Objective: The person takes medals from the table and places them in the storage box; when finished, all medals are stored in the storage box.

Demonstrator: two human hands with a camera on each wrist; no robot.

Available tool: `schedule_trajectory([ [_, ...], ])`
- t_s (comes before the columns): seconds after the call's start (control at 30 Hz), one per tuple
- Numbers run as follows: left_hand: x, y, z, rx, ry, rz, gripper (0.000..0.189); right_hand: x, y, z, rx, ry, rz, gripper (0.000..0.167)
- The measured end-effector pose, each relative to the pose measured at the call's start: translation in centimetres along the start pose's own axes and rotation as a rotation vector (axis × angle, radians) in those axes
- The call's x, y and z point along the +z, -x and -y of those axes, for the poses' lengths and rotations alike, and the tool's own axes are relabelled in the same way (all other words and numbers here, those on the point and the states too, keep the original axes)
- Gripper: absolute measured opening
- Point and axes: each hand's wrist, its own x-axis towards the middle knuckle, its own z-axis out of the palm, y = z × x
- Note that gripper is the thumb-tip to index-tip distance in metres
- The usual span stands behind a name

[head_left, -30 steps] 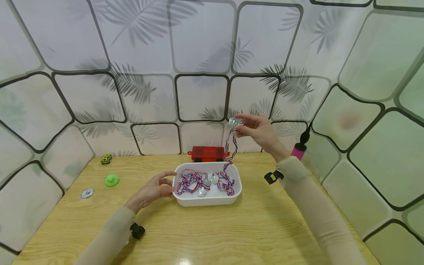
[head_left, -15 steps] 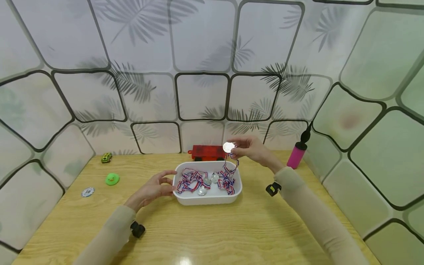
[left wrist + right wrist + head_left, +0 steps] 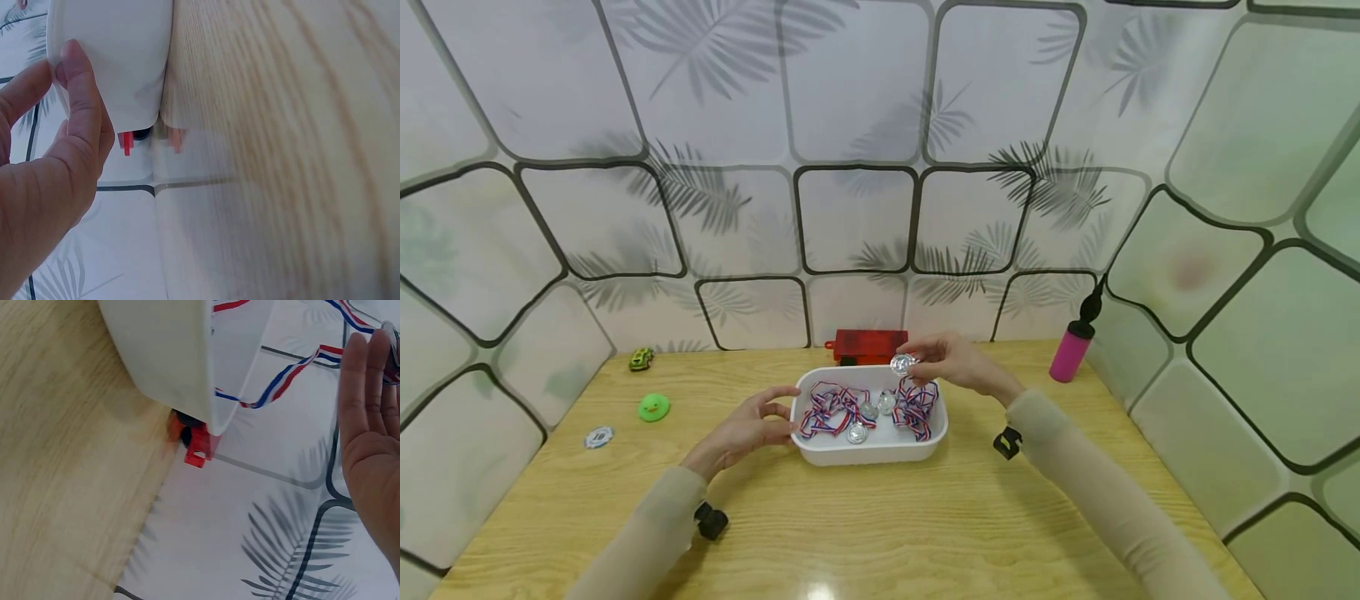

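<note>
A white plastic bin (image 3: 868, 455) stands on the table, holding several silver medals (image 3: 857, 432) on tangled red, white and blue striped ribbons (image 3: 831, 408). My left hand (image 3: 747, 429) grips the bin's left end, fingertips at the rim; in the left wrist view its digits bend against the white wall (image 3: 125, 69). Above the bin's back right part, my right hand (image 3: 958, 364) pinches a silver medal (image 3: 901, 364) between thumb and fingers. From that medal a striped ribbon (image 3: 284, 381) droops down into the bin, as the right wrist view shows.
Behind the bin is a red toy wagon (image 3: 865, 343) with black wheels. A pink and black hand pump (image 3: 1071, 354) stands at the back right. On the left lie a small toy car (image 3: 641, 359), a green duck face (image 3: 653, 407) and a poker chip (image 3: 598, 437). Patterned cloth walls surround the table.
My right hand has come down and to the left with the medal, from high above the bin to close over it. Its ribbon has gathered in the bin. The left hand stays put.
</note>
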Motion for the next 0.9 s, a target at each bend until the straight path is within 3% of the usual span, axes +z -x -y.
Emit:
schedule_trajectory([
  [0.43, 0.0, -0.1, 0.2, -0.014, -0.003, -0.008, 0.066, 0.7, -0.8, -3.2, 0.095, 0.183, 0.166, 0.036],
  [0.63, -0.1, -0.1, 0.1, -0.008, -0.001, -0.008, 0.067, 1.3, -1.6, -3.7, 0.059, 0.296, 0.205, 0.037],
  [0.77, 0.0, -0.1, 0.1, -0.02, -0.006, -0.016, 0.065, 1.8, -2.1, -3.9, 0.043, 0.284, 0.219, 0.034],
  [0.9, 0.0, -0.1, 0.0, -0.018, -0.009, -0.011, 0.065, 2.2, -2.5, -4.1, 0.083, 0.252, 0.266, 0.031],
])
